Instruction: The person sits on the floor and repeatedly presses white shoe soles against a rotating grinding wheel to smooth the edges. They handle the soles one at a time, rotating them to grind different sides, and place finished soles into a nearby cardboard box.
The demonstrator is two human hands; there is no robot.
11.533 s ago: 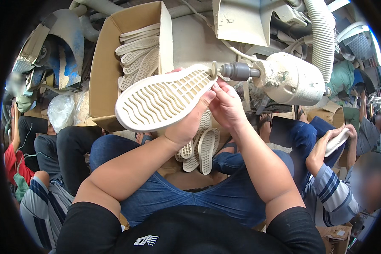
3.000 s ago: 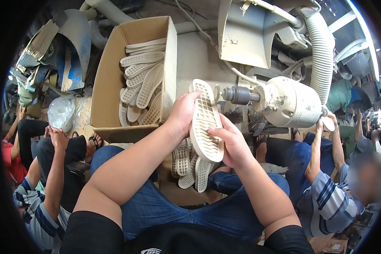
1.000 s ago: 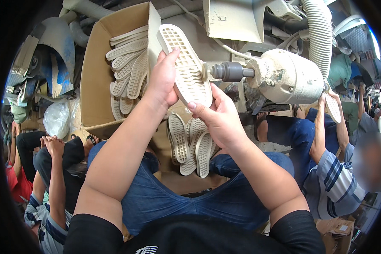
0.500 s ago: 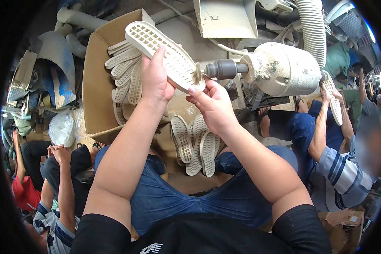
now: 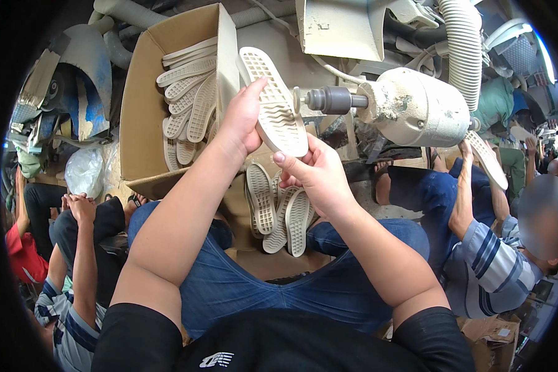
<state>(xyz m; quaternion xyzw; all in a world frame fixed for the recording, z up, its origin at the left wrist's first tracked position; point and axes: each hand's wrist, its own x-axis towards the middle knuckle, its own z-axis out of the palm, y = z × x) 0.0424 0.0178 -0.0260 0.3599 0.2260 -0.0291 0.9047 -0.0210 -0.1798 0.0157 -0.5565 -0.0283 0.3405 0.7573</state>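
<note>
Both hands hold one cream rubber shoe sole (image 5: 273, 105), tread side toward me, tilted upright. My left hand (image 5: 240, 121) grips its left edge near the middle. My right hand (image 5: 313, 173) holds its lower end from below. The sole's right edge sits against the small disc on the dark spindle (image 5: 328, 99) of a dusty cream grinder motor (image 5: 415, 105).
A cardboard box (image 5: 136, 99) at the left holds several more soles. A few soles (image 5: 279, 211) lie in a box between my knees. A person in a striped shirt (image 5: 490, 266) works at my right with another sole (image 5: 487, 158); another person sits at the lower left.
The sole has swung from lying tilted far left to a more upright pose, its edge now at the spindle disc. Both hands shifted down and right with it.
</note>
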